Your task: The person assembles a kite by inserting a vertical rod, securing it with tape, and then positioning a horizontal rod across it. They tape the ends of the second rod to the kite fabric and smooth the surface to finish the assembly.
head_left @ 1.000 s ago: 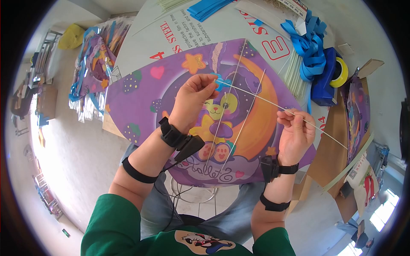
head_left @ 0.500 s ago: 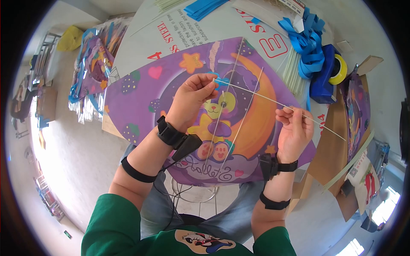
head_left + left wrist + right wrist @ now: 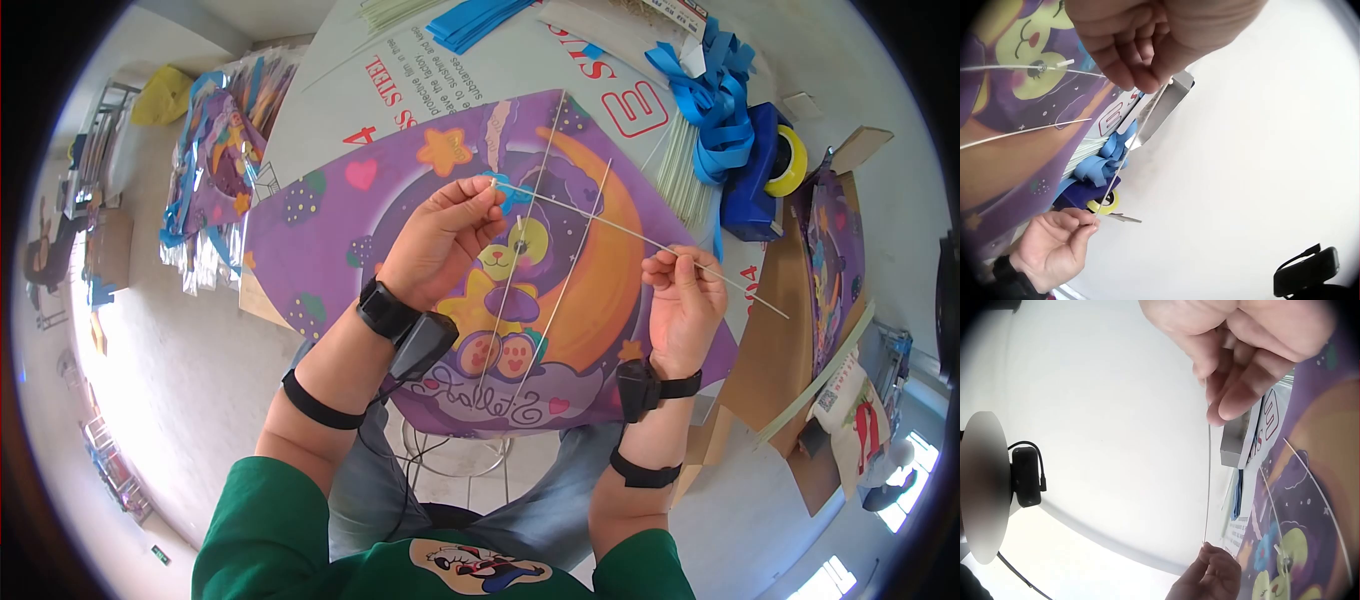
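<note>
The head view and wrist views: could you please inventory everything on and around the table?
Table: one, pale, red-lettered, centre
Sheet: one, purple, printed, on the table
Held rod: one, white, above the sheet
Other rods: at least two, white, across the sheet
Spare rods: many, pale, beside the ribbon
Ribbon: one heap, blue, far right
Strips: several, blue, far edge
Carton: one, grey, beyond the ribbon
Dispenser: one, blue, yellow tape, right
Cardboard: count unclear, brown, right
Packets: several, multicoloured, left
Wrist cameras: two, black, on the wrists
Hands: two, bare, pinching the held rod
</note>
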Available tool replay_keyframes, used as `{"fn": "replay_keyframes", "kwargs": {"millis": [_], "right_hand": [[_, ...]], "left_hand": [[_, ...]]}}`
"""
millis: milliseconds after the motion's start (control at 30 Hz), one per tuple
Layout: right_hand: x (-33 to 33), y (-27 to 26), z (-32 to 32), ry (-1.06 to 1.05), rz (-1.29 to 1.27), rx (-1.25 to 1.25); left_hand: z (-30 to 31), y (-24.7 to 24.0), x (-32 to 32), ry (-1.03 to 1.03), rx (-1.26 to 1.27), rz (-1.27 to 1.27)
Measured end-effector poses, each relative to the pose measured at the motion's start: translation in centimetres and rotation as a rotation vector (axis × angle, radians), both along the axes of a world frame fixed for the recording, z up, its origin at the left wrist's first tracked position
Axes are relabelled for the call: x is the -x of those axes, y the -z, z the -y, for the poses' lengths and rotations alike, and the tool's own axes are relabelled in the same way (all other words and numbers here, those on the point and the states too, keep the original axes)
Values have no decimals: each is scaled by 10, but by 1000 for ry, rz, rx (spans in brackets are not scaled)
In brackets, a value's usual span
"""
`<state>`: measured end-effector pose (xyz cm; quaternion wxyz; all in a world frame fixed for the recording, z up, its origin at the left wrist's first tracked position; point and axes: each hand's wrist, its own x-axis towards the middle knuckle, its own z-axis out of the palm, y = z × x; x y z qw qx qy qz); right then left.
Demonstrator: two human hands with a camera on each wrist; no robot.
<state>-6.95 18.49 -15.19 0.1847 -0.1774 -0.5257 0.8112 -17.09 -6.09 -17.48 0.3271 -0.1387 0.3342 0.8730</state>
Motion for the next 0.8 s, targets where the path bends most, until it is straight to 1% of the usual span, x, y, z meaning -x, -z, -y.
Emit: {"fn": "replay_keyframes", "kwargs": {"millis": [33, 200, 267, 333, 400, 500, 567, 600, 633, 700, 733, 767, 800], "right_hand": [[0, 1, 1, -1, 8, -1], [2, 2, 6, 13, -18, -8], [2, 3, 5, 6, -13, -59], [-1, 4, 7, -23, -27, -49], [-1, 6, 11, -51, -40, -40], [1, 8, 28, -58, 11, -78], [2, 6, 42, -87, 89, -67], [2, 5, 48, -139, 70, -120], [2, 4, 54, -136, 70, -120], [1, 1, 65, -248, 180, -234], [1, 2, 70, -290, 156, -123], [2, 2, 68, -287, 157, -124], [5, 0, 65, -332, 167, -322]], "left_hand": [[1, 1, 1, 5, -73, 28], [2, 1, 3, 16, -117, 28], [3, 1, 2, 21, -128, 23], [2, 1, 2, 94, -93, -19], [0, 1, -1, 122, -76, -25], [-8, -2, -10, 164, -31, -34], [-14, -3, -17, 178, -3, -39], [-17, -2, -20, 228, -1, -86], [-20, -1, -24, 278, 0, -132], [-26, -9, -33, 308, 14, -155], [-27, -14, -36, 351, 50, -155], [-28, -16, -37, 393, 86, -156], [-25, -12, -30, 359, 120, -254]]}}
